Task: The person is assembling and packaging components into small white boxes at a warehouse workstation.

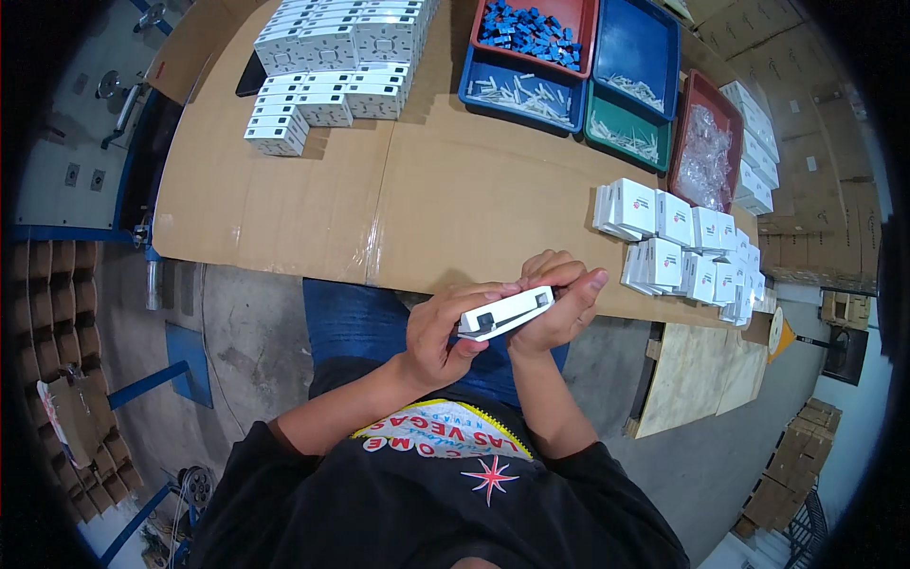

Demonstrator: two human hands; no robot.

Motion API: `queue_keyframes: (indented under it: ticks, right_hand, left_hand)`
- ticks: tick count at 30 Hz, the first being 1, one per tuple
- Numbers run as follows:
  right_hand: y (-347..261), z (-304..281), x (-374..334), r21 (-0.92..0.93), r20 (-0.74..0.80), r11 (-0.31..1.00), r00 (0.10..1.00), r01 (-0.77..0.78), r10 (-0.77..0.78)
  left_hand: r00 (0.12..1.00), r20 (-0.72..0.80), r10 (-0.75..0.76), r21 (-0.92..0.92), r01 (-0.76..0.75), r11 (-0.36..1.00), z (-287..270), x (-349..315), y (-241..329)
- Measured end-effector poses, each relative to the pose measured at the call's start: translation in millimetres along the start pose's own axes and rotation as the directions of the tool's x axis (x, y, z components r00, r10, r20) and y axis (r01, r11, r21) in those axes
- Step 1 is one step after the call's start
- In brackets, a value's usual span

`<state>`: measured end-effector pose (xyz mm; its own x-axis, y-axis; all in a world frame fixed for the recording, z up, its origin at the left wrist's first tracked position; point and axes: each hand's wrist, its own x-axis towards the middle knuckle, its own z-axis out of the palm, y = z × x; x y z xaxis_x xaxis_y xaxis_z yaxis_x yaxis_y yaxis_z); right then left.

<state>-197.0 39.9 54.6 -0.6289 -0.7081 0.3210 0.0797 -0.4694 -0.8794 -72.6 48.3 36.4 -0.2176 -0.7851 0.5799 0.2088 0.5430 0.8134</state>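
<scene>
Both hands are raised together just off the table's near edge, closed round a white rectangular plastic housing (pixel 512 310). The housing is tilted, with its narrow side up, a square dark opening at each end and a gap along its seam. My left hand (pixel 438 327) grips its left end, thumb below and fingers along the far side. On the other end is my right hand (pixel 559 308), its thumb pointing up and away beside the housing. What lies inside the housing is hidden.
Stacked white housings (pixel 327 104) stand at the table's far left. Trays hold blue connectors (pixel 531 36), small pale sticks (pixel 521 95) and clear plastic pieces (pixel 703 156). White printed pieces (pixel 664 220) lie in rows at the right on the cardboard-covered table (pixel 284 204).
</scene>
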Motion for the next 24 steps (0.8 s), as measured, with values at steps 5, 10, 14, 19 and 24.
queue_keyframes:
  ticks: [5,10,14,19,24]
  right_hand:
    - [-0.9,4.1,-2.6,-0.030,0.004,0.999,1.000,0.012,-0.012]
    - [-1.8,4.0,-4.6,-0.058,0.014,0.998,1.000,0.023,-0.022]
    - [-11.6,4.5,-3.9,-0.163,0.085,0.987,0.996,0.000,0.014]
    - [-10.2,-5.0,-4.0,-0.060,0.212,0.998,0.977,0.009,0.004]
    - [-14.9,-3.1,-1.0,-0.133,0.140,0.984,0.985,0.116,-0.097]
  left_hand:
    - [1.000,0.016,0.009,0.048,-0.010,0.999,-4.9,-0.1,0.0]
    - [0.999,0.028,0.025,0.060,-0.027,0.998,-6.9,-0.6,-2.1]
    - [1.000,0.007,-0.012,-0.019,0.012,1.000,-4.5,-4.7,-1.7]
    - [0.997,-0.030,-0.071,-0.236,0.062,0.970,-1.2,-3.8,-3.2]
    - [0.999,0.027,-0.040,-0.082,0.042,0.996,-3.8,-1.4,-2.6]
